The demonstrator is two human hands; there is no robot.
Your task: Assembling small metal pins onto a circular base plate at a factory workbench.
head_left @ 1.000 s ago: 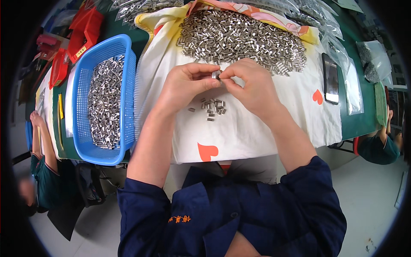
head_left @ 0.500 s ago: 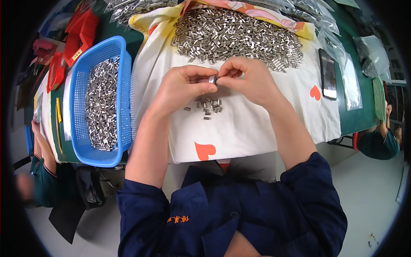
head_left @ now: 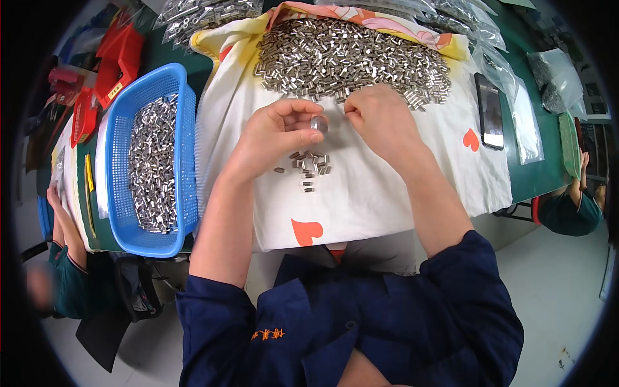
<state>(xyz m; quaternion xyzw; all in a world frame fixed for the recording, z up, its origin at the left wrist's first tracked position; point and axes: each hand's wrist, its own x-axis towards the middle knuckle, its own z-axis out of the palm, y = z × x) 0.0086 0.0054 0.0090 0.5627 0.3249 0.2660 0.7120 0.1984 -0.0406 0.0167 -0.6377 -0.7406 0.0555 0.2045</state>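
My left hand point(head_left: 280, 134) pinches a small round silver metal piece point(head_left: 319, 124) between thumb and fingers; whether it is a ring or a solid disc I cannot tell. Just to its right, my right hand point(head_left: 385, 121) is closed with the fingertips together, near the front edge of a large pile of short metal cylinders point(head_left: 348, 55). Anything in those fingertips is hidden. Below my left hand, a small group of the same metal cylinders point(head_left: 314, 161) lies on the white cloth point(head_left: 361, 206).
A blue plastic basket point(head_left: 183, 148) holding many metal cylinders stands at left. Red bins point(head_left: 119, 61) and a yellow knife point(head_left: 89, 173) lie beyond it. A phone point(head_left: 490, 113) and plastic bags point(head_left: 529, 122) are at right. Co-workers sit at both sides.
My right hand has drawn away from the round metal piece, to the right and toward the pile. My left hand still holds the piece, its face now turned more into view.
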